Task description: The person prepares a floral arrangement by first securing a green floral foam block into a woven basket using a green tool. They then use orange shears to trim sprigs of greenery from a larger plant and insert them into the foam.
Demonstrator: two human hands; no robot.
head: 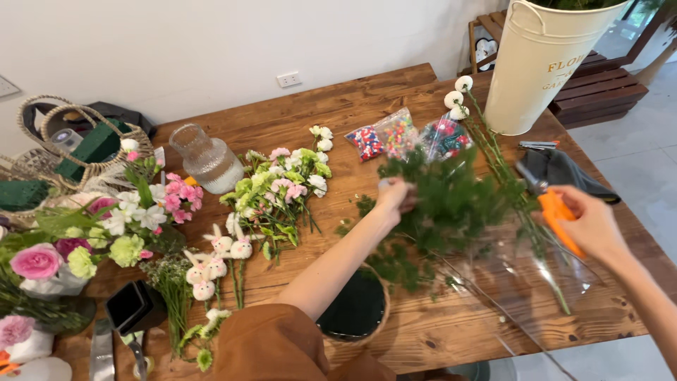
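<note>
1. Head view: left hand (395, 194) has its grip closed on a bunch of feathery greenery (444, 204), held just above the bench (451, 331).
2. Right hand (592, 226) is wrapped around orange-handled snips (553, 208), blades near the stems.
3. Greenery looks light, soft, floppy; likely bruises easily, so hold the stems low, not the fronds.
4. Beside it: long green stems (493, 159), cream bucket (539, 63).
</note>
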